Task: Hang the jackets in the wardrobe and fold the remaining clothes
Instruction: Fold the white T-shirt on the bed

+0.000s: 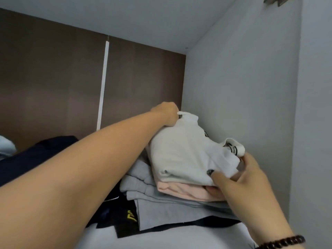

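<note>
Head view: both hands are setting a folded white top (pixel 183 155) onto the stack at centre right, so this looks like the stowing part of the folding step. Left hand (pixel 166 114) grips its far edge; right hand (pixel 239 180) pinches the near corner. Next, I judge, square it over the pink garment (pixel 181 192) and grey clothes (pixel 143 193). White shelf (pixel 170 238) below, brown panel (pixel 53 78) upper left, white wall (pixel 242 78) right.

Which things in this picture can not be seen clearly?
Head view only:
- Left hand: its fingers are hidden behind the folded white cotton garment, so its grip is unclear.
- Black print on that garment: too small to read.
- Folded pale pink garment: mostly covered by the white one.
- Dark navy clothes: partly hidden by the left forearm.
</note>
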